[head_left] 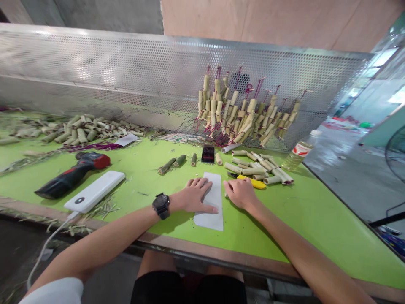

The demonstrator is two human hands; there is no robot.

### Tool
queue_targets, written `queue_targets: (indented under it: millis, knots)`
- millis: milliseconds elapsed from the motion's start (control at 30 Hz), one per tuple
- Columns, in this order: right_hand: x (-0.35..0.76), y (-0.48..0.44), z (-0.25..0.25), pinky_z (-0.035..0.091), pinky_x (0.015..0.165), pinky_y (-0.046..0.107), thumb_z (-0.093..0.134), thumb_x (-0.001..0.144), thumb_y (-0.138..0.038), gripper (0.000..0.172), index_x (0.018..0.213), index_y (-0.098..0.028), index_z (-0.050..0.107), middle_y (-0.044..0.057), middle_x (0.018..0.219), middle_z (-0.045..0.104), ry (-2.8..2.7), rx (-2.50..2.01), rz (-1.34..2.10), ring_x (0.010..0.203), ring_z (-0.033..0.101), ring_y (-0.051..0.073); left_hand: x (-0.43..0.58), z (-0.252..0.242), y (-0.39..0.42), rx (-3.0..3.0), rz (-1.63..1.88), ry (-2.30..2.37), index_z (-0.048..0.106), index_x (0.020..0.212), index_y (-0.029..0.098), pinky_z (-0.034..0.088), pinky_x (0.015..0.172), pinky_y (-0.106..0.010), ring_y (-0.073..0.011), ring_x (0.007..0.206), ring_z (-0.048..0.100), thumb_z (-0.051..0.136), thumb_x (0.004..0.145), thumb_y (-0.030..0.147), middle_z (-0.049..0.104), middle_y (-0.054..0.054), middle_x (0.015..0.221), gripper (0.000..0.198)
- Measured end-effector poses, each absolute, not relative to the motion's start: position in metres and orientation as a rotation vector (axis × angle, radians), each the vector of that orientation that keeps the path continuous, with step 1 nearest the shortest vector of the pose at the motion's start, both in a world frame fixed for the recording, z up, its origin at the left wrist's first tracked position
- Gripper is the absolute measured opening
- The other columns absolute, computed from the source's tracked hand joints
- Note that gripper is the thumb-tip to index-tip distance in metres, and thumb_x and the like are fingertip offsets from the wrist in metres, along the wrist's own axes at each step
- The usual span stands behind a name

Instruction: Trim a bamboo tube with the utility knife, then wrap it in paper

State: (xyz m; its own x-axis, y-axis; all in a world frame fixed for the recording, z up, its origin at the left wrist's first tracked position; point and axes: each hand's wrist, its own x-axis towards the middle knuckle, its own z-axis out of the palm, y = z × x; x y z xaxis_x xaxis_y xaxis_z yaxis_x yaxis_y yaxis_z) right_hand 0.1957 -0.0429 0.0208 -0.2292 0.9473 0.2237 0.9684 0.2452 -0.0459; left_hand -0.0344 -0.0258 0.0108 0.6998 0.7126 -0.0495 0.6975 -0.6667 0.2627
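Left: red-and-black cordless drill (74, 174) beside a white power bank (96, 192).
Left hand (198, 196): unclenched, fingers spread, palm down over the paper strip (215, 190).
Strip's look: plain white, long and narrow, lower left corner slanted, lying flat on the green tabletop (139, 230).
Right hand (241, 192): fingers curled beside the strip's right edge; cannot tell whether it grips anything.
Beyond it: yellow utility knife (257, 184).

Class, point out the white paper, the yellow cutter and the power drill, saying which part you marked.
White paper (215, 195): head view, uncovered surface near its middle.
Yellow cutter (258, 184): head view, exposed end of its handle.
Power drill (74, 174): head view, black handle.
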Motion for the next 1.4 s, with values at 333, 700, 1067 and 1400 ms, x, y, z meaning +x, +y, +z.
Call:
queue_targets:
  millis: [333, 700, 1067, 1400]
  knots:
    - [0.192, -0.041, 0.013, 0.024, 0.078, 0.036, 0.040, 0.103, -0.037, 0.048, 0.065, -0.018, 0.061, 0.006, 0.069, 0.070, -2.281, -1.736, -0.222, 0.069, 0.057, 0.017, -0.035, 0.009, -0.025, 2.652, 0.084, 1.120, 0.020, 0.164, 0.021, 0.015, 0.121, -0.056, -0.0447, 0.153, 0.016, 0.033, 0.077, 0.096, 0.020, -0.017, 0.168, 0.115]
    - [0.173, -0.059, 0.011, 0.025, 0.076, 0.033, 0.035, 0.105, -0.035, 0.048, 0.066, -0.018, 0.059, 0.001, 0.064, 0.065, -2.425, -1.508, -0.072, 0.063, 0.052, 0.015, -0.034, 0.011, -0.026, 2.655, 0.084, 1.125, 0.024, 0.162, 0.016, 0.016, 0.121, -0.056, -0.0430, 0.153, 0.016, 0.034, 0.078, 0.095, 0.023, -0.020, 0.166, 0.116]
    - [0.186, -0.045, 0.014, 0.026, 0.078, 0.035, 0.035, 0.106, -0.046, 0.052, 0.072, -0.019, 0.063, 0.006, 0.076, 0.072, -2.237, -1.661, -0.191, 0.075, 0.060, 0.019, -0.035, 0.012, -0.026, 2.631, 0.078, 1.130, 0.022, 0.163, 0.022, 0.016, 0.120, -0.057, -0.0445, 0.153, 0.016, 0.033, 0.076, 0.097, 0.021, -0.018, 0.168, 0.115]
    - [0.195, -0.042, 0.019, 0.027, 0.072, 0.035, 0.033, 0.106, -0.035, 0.055, 0.067, -0.017, 0.068, 0.009, 0.073, 0.074, -2.305, -1.801, -0.168, 0.062, 0.058, 0.018, -0.035, 0.013, -0.026, 2.623, 0.051, 1.132, 0.019, 0.164, 0.019, 0.015, 0.121, -0.058, -0.0446, 0.153, 0.014, 0.034, 0.077, 0.095, 0.017, -0.017, 0.169, 0.116]
